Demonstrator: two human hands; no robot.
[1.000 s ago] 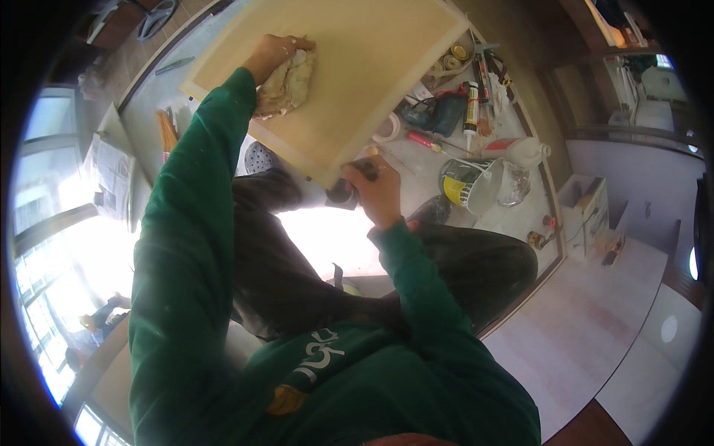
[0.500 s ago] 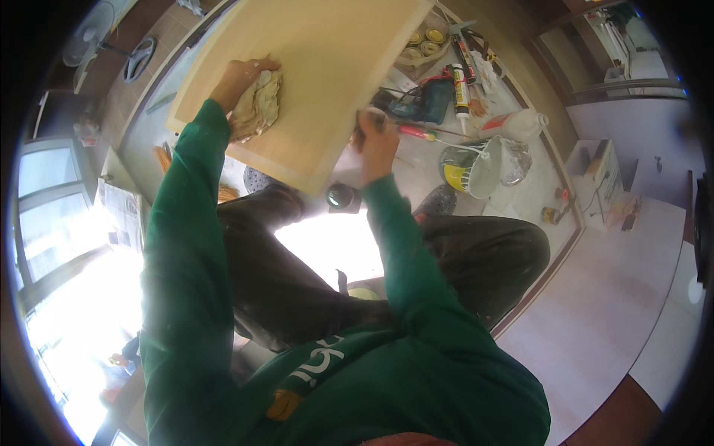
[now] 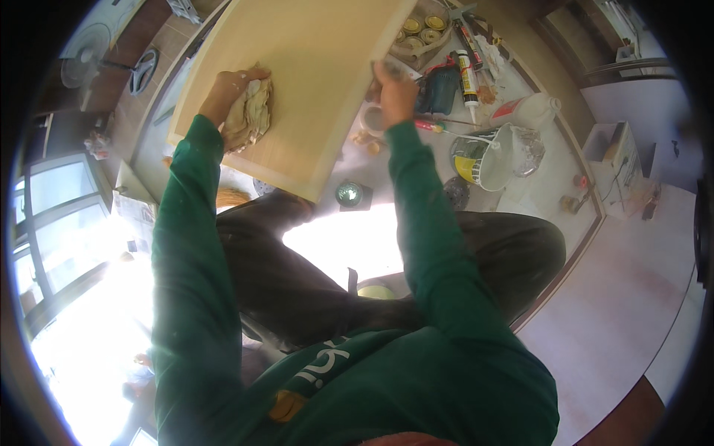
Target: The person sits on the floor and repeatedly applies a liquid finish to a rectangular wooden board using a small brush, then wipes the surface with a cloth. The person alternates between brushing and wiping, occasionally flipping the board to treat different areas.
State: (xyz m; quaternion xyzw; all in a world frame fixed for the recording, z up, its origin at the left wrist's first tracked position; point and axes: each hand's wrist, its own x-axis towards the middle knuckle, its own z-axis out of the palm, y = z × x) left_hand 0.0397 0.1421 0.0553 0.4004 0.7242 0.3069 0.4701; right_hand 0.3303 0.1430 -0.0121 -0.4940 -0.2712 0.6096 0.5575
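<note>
A large pale wooden panel (image 3: 320, 82) lies tilted in front of me, its near corner toward my knees. My left hand (image 3: 230, 95) is closed on a crumpled cream cloth (image 3: 251, 117) that rests on the panel's left part. At the right edge of the panel is my right hand (image 3: 394, 93), its fingers curled together and a little blurred. What those fingers hold, if anything, I cannot make out.
Right of the panel stand a white bucket (image 3: 497, 167), a white bottle (image 3: 528, 111), a sealant tube (image 3: 467, 78) and a red-handled tool (image 3: 428, 125). Several small tins (image 3: 430, 35) sit in a container farther off. A dark round object (image 3: 348, 194) lies near my feet.
My right hand has moved away from me along the panel's right edge. The left hand stays on the cloth. The whole view has shifted slightly.
</note>
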